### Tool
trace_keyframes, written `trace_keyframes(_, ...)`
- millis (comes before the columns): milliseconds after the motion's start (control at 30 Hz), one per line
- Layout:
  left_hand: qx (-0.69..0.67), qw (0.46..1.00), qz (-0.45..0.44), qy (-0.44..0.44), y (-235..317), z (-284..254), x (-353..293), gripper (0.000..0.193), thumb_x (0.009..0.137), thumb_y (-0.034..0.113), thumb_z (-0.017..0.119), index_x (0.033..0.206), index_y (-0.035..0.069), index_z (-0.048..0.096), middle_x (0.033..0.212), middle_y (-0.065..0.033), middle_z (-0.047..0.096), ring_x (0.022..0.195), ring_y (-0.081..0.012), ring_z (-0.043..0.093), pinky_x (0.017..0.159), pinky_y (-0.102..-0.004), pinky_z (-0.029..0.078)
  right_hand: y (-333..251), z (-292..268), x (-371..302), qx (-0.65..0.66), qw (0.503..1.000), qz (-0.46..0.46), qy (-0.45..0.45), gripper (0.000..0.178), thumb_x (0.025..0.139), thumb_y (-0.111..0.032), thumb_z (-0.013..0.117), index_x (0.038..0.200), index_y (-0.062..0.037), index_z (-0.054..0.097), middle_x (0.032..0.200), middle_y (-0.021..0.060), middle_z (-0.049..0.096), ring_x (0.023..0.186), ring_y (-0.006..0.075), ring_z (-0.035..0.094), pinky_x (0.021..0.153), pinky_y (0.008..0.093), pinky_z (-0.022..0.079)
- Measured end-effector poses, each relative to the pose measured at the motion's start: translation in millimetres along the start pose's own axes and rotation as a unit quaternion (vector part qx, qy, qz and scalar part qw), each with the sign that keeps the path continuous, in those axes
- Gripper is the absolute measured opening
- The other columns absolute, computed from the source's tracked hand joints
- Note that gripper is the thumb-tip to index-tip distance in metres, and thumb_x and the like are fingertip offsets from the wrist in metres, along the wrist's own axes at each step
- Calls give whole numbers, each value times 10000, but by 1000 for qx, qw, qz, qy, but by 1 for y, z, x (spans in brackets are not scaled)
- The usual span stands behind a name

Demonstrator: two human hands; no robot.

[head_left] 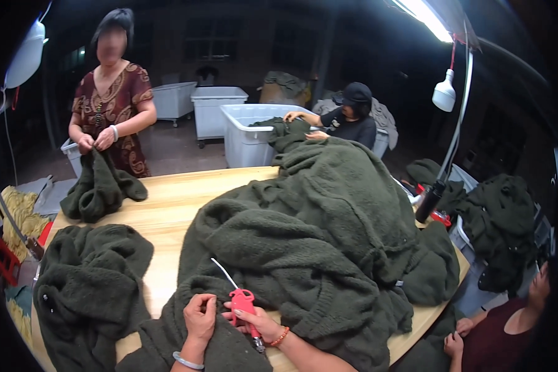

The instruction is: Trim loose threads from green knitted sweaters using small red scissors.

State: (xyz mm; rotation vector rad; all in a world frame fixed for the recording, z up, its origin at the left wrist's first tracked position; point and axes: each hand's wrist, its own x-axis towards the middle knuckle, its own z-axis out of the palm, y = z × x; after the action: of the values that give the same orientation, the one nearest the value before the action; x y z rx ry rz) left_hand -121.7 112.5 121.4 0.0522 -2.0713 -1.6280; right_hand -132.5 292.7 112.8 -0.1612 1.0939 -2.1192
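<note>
A red air blow gun [243, 302] with a thin pale nozzle is gripped in my right hand [260, 324]. Its nozzle points up and away over a dark green knit garment [229, 350] in front of me. My left hand [199, 317] is closed beside it, fingers curled and pinching at the garment's fabric; the exact hold is partly hidden. A pale bangle circles my left wrist, and an orange beaded bracelet my right. A large heap of dark green garments [316, 229] spreads just beyond both hands.
Another garment pile [93, 279] lies on the wooden table [167, 204] at left. Across it, a person [115, 111] handles a garment. Another person [353, 118] reaches into a white bin [242, 139]; a third [508, 335] is at lower right. A lamp pole [462, 118] stands at right.
</note>
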Motion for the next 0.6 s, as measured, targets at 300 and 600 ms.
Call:
trace_keyframes(300,-19,999,11,-23,-12,2,4,50,892,46,612,895,6,641,777,4,588,680,-55,524,597,-210,430,1,-1,4,-18,1000,-18,3,505,943,-337,601,1373,-111,468,1140,21,635,835,23,588,713,191,516)
trace_keyframes(600,-24,998,28,-60,-28,-2,5,85,942,60,547,939,-7,599,832,-1,565,753,-67,506,673,-211,422,16,-6,16,18,999,-41,-8,461,936,-310,611,1324,-95,485,1013,-1,631,756,41,551,617,193,455)
